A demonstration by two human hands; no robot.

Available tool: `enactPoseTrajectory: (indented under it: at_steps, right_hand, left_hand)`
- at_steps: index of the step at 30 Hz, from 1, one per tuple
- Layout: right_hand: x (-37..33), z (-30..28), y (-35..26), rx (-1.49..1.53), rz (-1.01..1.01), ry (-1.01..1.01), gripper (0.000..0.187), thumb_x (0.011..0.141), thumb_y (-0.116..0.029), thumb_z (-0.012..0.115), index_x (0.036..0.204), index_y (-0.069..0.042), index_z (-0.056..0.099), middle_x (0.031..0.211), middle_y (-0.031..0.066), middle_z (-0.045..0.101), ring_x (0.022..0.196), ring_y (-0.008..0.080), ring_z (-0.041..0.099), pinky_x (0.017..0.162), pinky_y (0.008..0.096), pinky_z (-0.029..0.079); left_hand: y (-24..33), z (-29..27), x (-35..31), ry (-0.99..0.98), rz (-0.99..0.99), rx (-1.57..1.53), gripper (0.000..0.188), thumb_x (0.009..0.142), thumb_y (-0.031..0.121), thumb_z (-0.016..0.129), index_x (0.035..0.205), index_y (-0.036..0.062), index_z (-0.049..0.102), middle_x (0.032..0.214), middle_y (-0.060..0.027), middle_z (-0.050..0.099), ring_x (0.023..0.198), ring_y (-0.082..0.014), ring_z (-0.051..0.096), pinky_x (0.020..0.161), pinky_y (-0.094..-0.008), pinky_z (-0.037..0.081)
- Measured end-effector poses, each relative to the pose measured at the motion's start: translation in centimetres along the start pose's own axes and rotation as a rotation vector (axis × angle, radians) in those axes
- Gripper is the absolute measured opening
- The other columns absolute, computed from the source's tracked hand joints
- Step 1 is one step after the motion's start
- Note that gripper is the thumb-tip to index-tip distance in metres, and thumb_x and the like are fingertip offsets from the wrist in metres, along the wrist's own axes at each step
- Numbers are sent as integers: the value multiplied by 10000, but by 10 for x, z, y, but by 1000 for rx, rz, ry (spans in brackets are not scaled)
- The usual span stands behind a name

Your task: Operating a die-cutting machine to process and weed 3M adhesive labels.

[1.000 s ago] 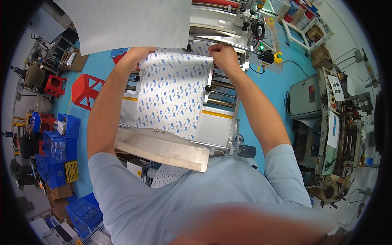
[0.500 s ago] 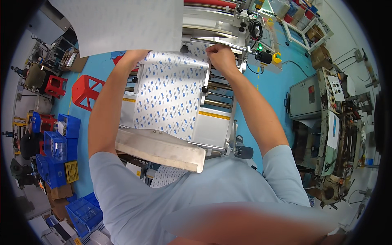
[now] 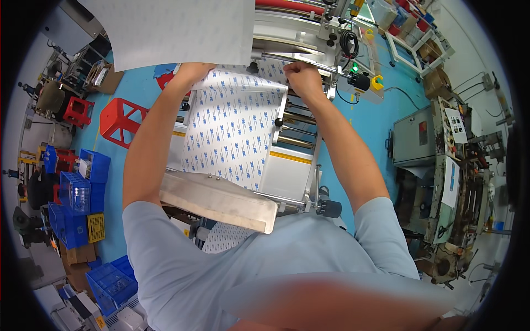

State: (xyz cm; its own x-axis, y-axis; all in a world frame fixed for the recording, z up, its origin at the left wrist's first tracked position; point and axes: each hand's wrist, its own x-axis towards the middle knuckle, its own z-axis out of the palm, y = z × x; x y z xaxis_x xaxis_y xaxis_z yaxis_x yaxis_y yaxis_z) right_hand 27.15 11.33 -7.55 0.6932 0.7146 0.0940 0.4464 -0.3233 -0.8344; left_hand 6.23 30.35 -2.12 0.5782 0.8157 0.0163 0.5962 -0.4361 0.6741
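Light blue short-sleeved shirt, forearms bare, no gloves.

A factory floor or industrial workshop. A roller-fed machine (image 3: 298, 138) carrying a printed liner sheet (image 3: 237, 127) stands at 12 o'clock on blue-painted floor (image 3: 364, 132). Stacked blue plastic crates (image 3: 77, 193) sit at 9 o'clock, red stools (image 3: 124, 118) at 10, and grey metal machinery (image 3: 441, 165) at 3.

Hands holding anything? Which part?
Both hands grip the printed sheet at its far edge: left hand at the left corner, right hand at the right corner.
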Motion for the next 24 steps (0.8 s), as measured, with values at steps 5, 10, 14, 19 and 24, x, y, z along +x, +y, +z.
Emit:
enactPoseTrajectory:
  at_steps: [5, 10, 14, 19, 24]
  right_hand:
    - [0, 7, -4, 16, -14, 6, 186, 729, -166, 609, 873, -126, 720, 881, 93, 696, 850, 254, 658, 796, 332, 503]
    - [-1, 0, 0, -32, -24, 24, 181, 731, -160, 605, 866, -130, 722, 851, 90, 698, 826, 261, 664, 780, 336, 508]
    - [0, -2, 6, -21, -35, 43, 183, 727, -156, 602, 864, -119, 719, 846, 88, 699, 820, 262, 666, 772, 334, 509]
    - [-5, -11, -2, -61, -106, -21, 214, 740, -171, 585, 904, -105, 705, 858, 96, 698, 828, 273, 664, 775, 347, 510]
    - [-14, -50, -14, -290, -206, -110, 248, 766, -216, 571, 933, -79, 692, 870, 141, 689, 828, 293, 663, 786, 364, 510]
  left_hand:
    - [-14, -2, 5, -125, -44, 149, 373, 824, 192, 598, 1169, 51, 606, 1111, -151, 635, 973, -254, 612, 883, -303, 442]
    - [-6, 1, -1, 66, 89, 84, 338, 841, 196, 594, 1141, 44, 632, 1114, -140, 638, 950, -227, 617, 845, -287, 456]
    - [-4, 2, 3, 35, 36, 0, 333, 845, 202, 596, 1133, 42, 636, 1113, -139, 639, 949, -219, 616, 836, -284, 458]
    - [-6, 1, 7, 1, -25, -117, 326, 849, 209, 598, 1124, 40, 642, 1111, -137, 639, 948, -210, 614, 824, -279, 460]
    - [-7, 3, 9, -6, -101, -247, 320, 853, 216, 600, 1114, 37, 648, 1110, -136, 640, 947, -201, 612, 812, -275, 461]
